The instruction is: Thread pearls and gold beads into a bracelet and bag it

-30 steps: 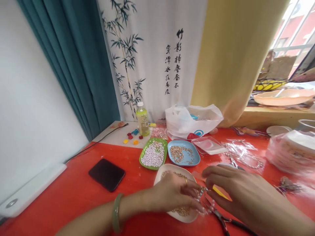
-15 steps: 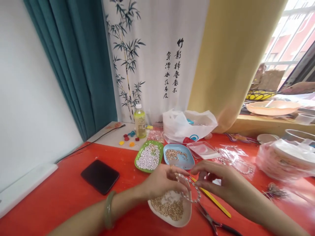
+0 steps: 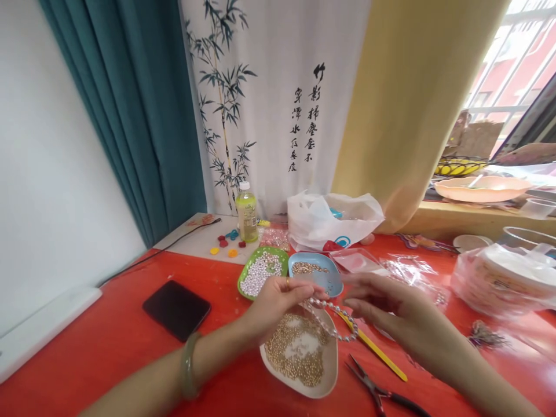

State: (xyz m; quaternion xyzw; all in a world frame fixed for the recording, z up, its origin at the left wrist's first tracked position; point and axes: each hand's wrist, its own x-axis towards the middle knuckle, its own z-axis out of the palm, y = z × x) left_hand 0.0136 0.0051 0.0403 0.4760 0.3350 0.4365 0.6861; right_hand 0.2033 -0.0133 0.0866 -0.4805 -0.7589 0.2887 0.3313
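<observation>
My left hand, with a jade-green bangle at the wrist, pinches one end of a looped strand of silvery pearl-like beads. The loop hangs to the right, over a cream dish of small gold beads. My right hand is just right of the strand, thumb and fingers apart and somewhat blurred; nothing shows between them. Under the loop's right side lies a yellow stick-like tool. Black-handled pliers rest nearer me, jaws pointing at the dish.
Behind my hands are a green tray of white beads and a blue tray with gold beads. A black phone lies left. Farther back stand a bottle and a white plastic bag. A wrapped bowl is at right.
My right hand has come away from the bead strand, its fingers parting. My left hand has risen slightly with the strand, showing more of the cream dish.
</observation>
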